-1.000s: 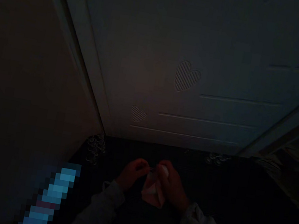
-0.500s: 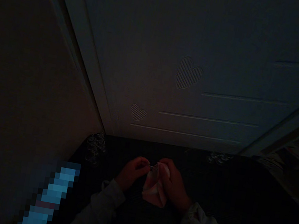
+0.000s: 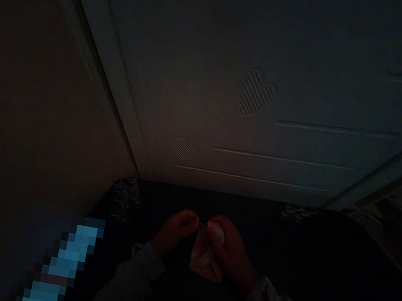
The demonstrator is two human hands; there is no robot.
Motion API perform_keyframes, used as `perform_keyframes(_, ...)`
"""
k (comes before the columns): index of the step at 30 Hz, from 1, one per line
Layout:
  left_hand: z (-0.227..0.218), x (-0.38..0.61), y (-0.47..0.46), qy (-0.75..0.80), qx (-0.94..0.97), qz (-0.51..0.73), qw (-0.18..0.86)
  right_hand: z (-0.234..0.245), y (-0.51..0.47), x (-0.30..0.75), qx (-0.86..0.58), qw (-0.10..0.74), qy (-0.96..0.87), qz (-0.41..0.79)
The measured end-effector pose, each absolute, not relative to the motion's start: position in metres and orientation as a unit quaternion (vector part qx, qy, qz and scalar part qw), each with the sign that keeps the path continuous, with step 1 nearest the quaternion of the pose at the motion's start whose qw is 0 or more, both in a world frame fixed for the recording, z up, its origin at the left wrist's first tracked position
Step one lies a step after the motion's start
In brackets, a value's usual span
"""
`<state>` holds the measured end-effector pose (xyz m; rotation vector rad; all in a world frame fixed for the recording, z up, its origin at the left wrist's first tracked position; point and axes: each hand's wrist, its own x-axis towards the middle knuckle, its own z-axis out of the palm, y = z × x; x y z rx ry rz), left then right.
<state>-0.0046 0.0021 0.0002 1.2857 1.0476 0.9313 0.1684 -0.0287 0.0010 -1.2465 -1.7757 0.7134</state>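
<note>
Embossed panel [image 3: 200, 67] is dimly lit | dark surface [image 3: 321, 265] is bordered by it | pink cloth [image 3: 202, 262] is gripped by right hand [image 3: 228, 246], held over the surface between both hands | ring clusters [image 3: 125, 197] are grouped near the far edge | small shiny piece [image 3: 201, 225] is pinched by left hand [image 3: 177, 227] beside the cloth's top

Very dim throughout, upper right corner nearly black (a pixelated blue strip [image 3: 67, 257] glows lower left)
</note>
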Motion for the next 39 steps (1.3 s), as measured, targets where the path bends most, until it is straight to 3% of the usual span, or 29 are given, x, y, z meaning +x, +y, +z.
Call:
perform_keyframes(16, 0.004, -0.004, -0.002, 0.426, 0.534, 0.393, 0.615, -0.001, -0.024, 0.169, -0.52, 0.416, -0.672, 0.323)
perform_keyframes(25, 0.012, 0.0, -0.003, 0.454, 0.525, 0.396, 0.601, 0.003, -0.031, 0.168, -0.498, 0.397, -0.73, 0.249)
perform_keyframes(39, 0.008, -0.006, -0.004, 0.418, 0.54, 0.382, 0.623, 0.001, -0.03, 0.168, -0.499, 0.4, -0.717, 0.278)
